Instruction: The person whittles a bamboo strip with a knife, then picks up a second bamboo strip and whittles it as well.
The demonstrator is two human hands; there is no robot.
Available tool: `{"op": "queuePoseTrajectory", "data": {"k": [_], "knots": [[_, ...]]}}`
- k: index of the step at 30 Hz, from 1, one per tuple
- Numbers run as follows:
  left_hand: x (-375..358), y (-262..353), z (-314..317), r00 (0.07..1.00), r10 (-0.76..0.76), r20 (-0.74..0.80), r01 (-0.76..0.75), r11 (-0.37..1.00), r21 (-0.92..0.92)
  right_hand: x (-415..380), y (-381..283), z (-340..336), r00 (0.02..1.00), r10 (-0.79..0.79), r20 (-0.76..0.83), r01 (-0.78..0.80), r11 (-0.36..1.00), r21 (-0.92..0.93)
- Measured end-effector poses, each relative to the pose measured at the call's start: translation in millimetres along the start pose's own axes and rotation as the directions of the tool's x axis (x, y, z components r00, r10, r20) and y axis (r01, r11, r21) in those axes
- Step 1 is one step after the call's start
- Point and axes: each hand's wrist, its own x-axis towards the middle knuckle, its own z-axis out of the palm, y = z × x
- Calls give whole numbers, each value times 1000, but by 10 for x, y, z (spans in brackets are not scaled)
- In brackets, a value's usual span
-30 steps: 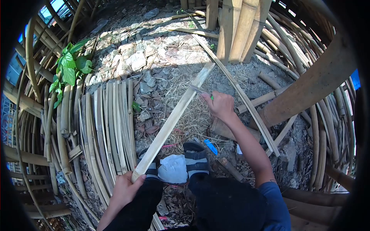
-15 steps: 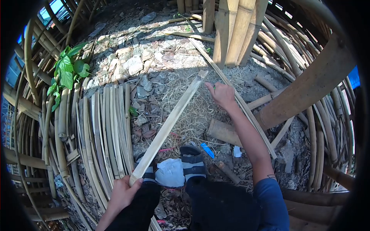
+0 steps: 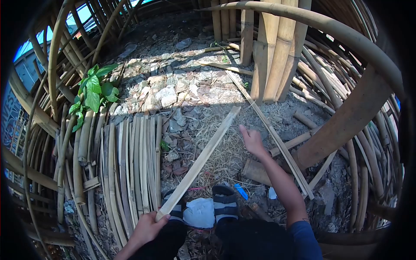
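While left hand (image 3: 146, 228) grips near end of bamboo slat (image 3: 203, 158), slat runs diagonally over straw (image 3: 225, 147) toward far tip. Right hand (image 3: 251, 141) hovers beside slat; can't tell if it holds anything. Slat looks light, stiff, springy, sharp-edged; I'd grip flat faces near end.

a long, flat bamboo slat (image 3: 199, 161) is held at its near end, gripped in the left hand (image 3: 147, 226). pale tan, straight, with a smooth face turned upward. it is angled from lower left up to upper right, its far end cut square and lying over a patch of dry straw-like shavings. the near end is seen just beside a sandalled foot. the right hand (image 3: 250, 139) is seen just right of the slat's upper half, apart from it; whether anything is held in it cannot be told.
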Motion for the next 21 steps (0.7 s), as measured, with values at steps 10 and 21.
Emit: {"op": "queuePoseTrajectory", "data": {"k": [10,21], "knots": [[31,-57,21,999,-32,12,31,999,37,-221,-283,-17,892,-451,20,436,849,-298],[30,-71,8,998,-60,34,64,987,-149,103,265,-274,965,210,-157,-253,901,-353]]}}
